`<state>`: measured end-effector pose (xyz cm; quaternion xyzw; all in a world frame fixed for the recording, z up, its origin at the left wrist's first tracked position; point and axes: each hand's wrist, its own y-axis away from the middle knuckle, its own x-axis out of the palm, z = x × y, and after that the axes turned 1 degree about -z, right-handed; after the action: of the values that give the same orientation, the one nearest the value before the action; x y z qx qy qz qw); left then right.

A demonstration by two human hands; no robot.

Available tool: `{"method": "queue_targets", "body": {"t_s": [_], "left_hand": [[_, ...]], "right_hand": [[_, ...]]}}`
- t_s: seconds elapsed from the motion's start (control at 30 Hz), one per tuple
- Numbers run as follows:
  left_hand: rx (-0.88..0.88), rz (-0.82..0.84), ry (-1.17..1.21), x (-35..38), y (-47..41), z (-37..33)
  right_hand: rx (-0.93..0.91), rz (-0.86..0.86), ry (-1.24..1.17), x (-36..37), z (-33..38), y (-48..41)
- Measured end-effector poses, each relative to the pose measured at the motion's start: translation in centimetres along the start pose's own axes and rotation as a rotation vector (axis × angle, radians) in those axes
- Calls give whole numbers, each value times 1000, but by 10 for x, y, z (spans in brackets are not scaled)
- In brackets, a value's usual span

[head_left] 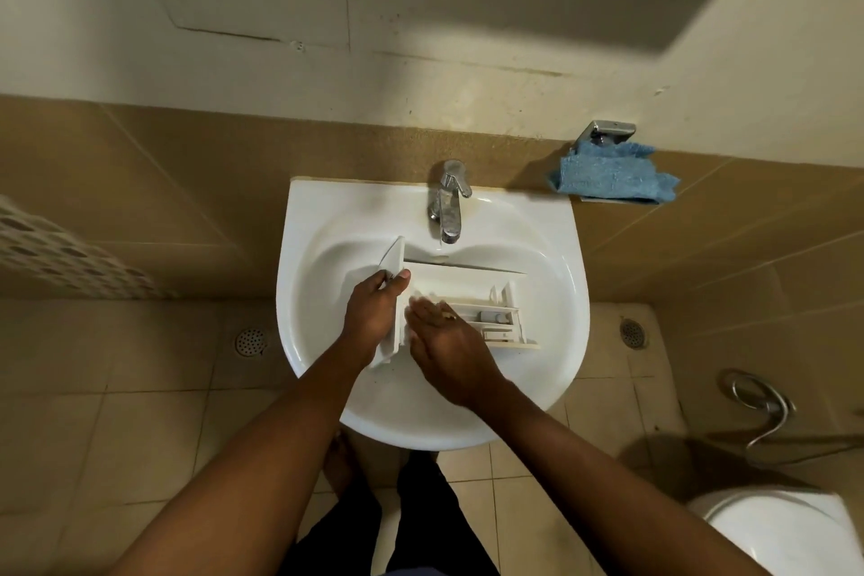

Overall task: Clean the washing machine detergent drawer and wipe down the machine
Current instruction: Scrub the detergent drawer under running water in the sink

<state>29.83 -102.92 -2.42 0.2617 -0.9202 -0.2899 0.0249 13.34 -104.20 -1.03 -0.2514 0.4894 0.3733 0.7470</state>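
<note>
Item 1: detergent drawer (pixel 467 295), white plastic, lying across the bowl of the sink (pixel 551 248), its front panel at the left end and its compartments reaching toward the right. Inner dividers and small fittings show at the right end.

Item 2: left hand (pixel 371 318), closed around the drawer's front panel, thumb on the panel's upper edge, fingers wrapped behind it.

Item 3: right hand (pixel 444 341), fingers extended and held loosely apart, resting flat on the inside of the drawer just beside the front panel; it grips nothing.

Item 4: tap (pixel 448 201), chrome, single lever, mounted at the back centre of the sink, spout directly above the drawer's far edge. Whether water runs cannot be told.

Item 5: blue cloth (pixel 612 178), crumpled, resting on a small metal wall holder (pixel 608 133) to the right of the sink, well apart from both hands.

Item 6: 2 round floor drains (pixel 251 340) on the beige tiled floor, 1 at each side of the sink.

Item 7: toilet (pixel 776 528), white, partly in view at the lower right, with a metal hose (pixel 766 407) near it.
</note>
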Motion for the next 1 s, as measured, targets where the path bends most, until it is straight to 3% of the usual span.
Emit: {"method": "queue_targets", "body": {"t_s": [0.13,0.3,0.5,0.77,1.0], "left_hand": [[8,-3,-16,1,1,3],[-1,10,-2,0,1,0],[0,-15,-36,3,-2,3],[28,-14,-2,5,-2,6],[43,-43,6,6,-1,7]], "right_hand": [[-23,-35,89,3,-6,11],[115,-7,109,2,-4,-22],[17,-61,85,8,-5,15],[191,48,32,-2,-10,-41],[40,-12,59,-3,-5,0]]}}
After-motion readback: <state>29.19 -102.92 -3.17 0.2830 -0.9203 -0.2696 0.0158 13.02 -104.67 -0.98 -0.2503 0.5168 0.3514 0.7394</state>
